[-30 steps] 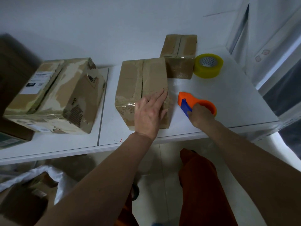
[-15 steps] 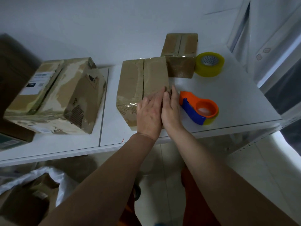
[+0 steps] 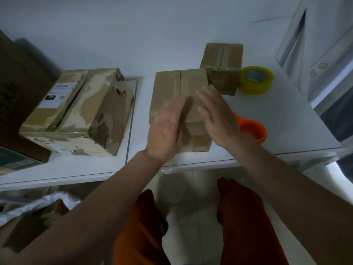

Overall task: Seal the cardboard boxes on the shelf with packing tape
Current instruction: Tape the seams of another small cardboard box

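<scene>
— How is the middle box (image 3: 178, 88) likely to be handled?

— It is judged light and stiff; it is best taken by both side walls. It is found on the shelf (image 3: 282, 115), brown, scuffed, its centre seam taped over.

— And the hands?

— The left hand (image 3: 165, 129) and right hand (image 3: 216, 116) are held apart with fingers straight over the box's near end; contact cannot be told. The tape dispenser (image 3: 252, 129) is left just right.
</scene>
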